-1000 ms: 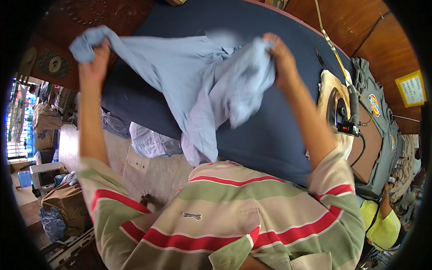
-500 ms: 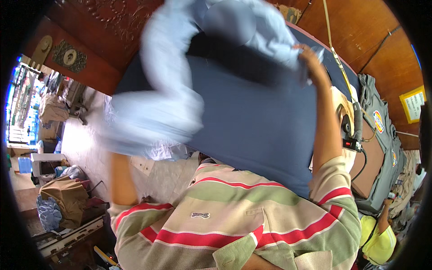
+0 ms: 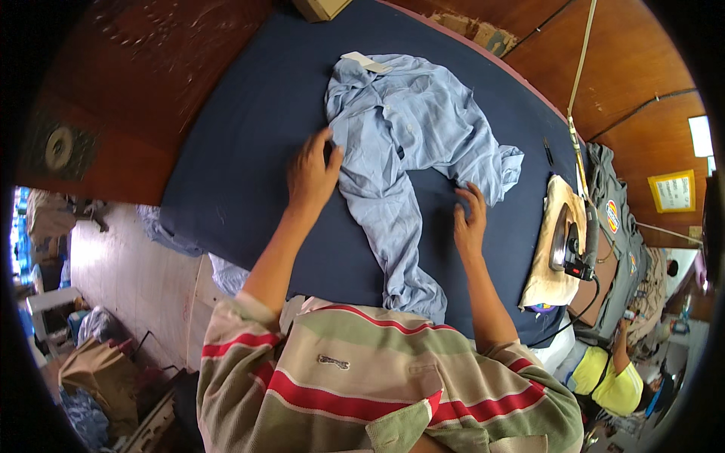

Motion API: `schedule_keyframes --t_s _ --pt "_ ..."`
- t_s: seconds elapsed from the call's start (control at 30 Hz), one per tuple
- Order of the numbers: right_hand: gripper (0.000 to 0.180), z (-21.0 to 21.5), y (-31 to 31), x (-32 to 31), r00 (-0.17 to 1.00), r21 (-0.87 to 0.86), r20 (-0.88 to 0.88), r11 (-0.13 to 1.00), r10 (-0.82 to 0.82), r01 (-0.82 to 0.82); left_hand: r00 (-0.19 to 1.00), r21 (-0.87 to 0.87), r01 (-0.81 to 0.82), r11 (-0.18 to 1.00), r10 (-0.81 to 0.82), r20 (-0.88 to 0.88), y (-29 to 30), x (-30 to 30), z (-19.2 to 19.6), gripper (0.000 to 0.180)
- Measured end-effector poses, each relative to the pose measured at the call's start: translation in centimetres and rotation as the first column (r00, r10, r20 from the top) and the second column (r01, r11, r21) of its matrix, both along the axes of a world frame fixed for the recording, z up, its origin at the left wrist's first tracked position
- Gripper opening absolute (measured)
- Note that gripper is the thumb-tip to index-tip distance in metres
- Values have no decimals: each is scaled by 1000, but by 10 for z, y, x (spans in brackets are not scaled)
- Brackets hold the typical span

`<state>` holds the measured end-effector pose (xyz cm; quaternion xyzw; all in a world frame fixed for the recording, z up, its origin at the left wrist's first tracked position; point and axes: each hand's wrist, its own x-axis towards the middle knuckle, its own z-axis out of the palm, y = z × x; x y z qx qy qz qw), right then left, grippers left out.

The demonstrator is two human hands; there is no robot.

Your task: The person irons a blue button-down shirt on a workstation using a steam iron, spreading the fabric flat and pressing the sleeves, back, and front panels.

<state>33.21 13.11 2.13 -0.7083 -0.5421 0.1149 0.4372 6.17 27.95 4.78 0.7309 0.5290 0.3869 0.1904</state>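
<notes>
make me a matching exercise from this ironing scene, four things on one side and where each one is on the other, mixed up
Things:
1. shirt
2. iron
3. left hand
4. right hand

Places:
A. flat on the dark blue pad, at the shirt's left edge
B. resting on a cream cloth at the pad's right end
C. spread out crumpled in the middle of the pad
D. on the pad just below the shirt's right side

Pairs: 1-C, 2-B, 3-A, 4-D
</notes>
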Motion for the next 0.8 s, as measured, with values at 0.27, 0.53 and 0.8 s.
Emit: schedule_keyframes --t_s 0.27,0.53,0.8 --pt "28 16 101 -33 941 75 -333 997 57 -34 690 -97 656 748 -647 -325 -34 56 -4 19" --pt "27 -9 63 -22 959 55 -240 984 -152 170 950 -79 303 950 -307 -52 49 49 -4 42" --pt "22 -16 32 -25 930 -21 -350 993 -115 115 902 -401 183 898 -316 -294 130 87 5 49"
